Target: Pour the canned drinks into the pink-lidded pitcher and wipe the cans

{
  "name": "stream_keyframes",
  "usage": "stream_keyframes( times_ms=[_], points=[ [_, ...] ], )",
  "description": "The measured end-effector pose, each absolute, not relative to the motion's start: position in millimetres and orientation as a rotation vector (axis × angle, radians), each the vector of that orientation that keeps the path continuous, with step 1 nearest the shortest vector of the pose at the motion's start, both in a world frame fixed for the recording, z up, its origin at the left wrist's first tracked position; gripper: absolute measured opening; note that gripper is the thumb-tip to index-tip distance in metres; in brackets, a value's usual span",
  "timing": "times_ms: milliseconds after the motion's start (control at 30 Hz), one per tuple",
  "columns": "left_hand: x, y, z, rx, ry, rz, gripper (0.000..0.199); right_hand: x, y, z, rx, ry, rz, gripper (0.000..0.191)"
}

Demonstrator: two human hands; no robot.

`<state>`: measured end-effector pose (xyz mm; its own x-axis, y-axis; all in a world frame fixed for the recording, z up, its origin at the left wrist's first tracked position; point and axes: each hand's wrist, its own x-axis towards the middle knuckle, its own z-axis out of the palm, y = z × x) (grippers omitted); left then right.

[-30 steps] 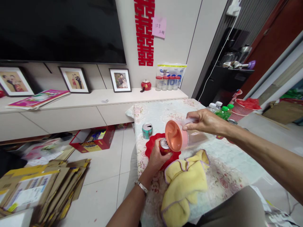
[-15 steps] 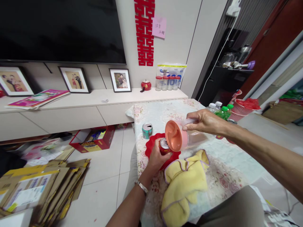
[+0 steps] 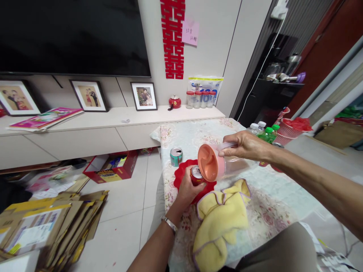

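My left hand (image 3: 189, 192) is closed around a red drink can (image 3: 196, 175), which stands upright over a red scalloped plate (image 3: 181, 172). With fingers wrapped round its handle, my right hand (image 3: 241, 146) holds a clear pitcher with an orange-pink top (image 3: 210, 163). The pitcher is tipped on its side, its mouth facing left beside the top of the can. Whether liquid is flowing between them I cannot tell. A teal can (image 3: 176, 156) stands just behind the plate. In front lies a crumpled yellow cloth (image 3: 222, 226) with purple edging.
A floral cloth covers the table (image 3: 193, 132). Bottles with green and white caps (image 3: 265, 132) stand at its right, near a pink basket (image 3: 289, 130). Behind is a low white cabinet (image 3: 113, 121) with jars (image 3: 200, 100). Flattened cardboard (image 3: 70, 226) lies on the floor at left.
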<state>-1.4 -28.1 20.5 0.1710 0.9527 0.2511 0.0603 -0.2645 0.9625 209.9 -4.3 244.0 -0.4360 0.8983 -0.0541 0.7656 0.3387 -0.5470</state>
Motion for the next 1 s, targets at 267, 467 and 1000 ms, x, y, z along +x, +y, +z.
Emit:
stream_keyframes(
  times_ms=[267,467,1000],
  points=[
    [-1.8,-28.4,19.1,1.536,1.019,1.214,0.059,213.2,-0.3,242.1,-1.489,-2.379,0.748,0.053],
    [-1.3,-28.5,20.1,1.536,1.018,1.220,0.058,213.4,2.3,240.5,-1.471,-2.392,0.749,0.053],
    [-1.4,-29.7,21.8,1.528,1.027,1.227,0.058,209.4,4.2,243.2,-1.488,-2.397,0.762,0.055]
  ],
)
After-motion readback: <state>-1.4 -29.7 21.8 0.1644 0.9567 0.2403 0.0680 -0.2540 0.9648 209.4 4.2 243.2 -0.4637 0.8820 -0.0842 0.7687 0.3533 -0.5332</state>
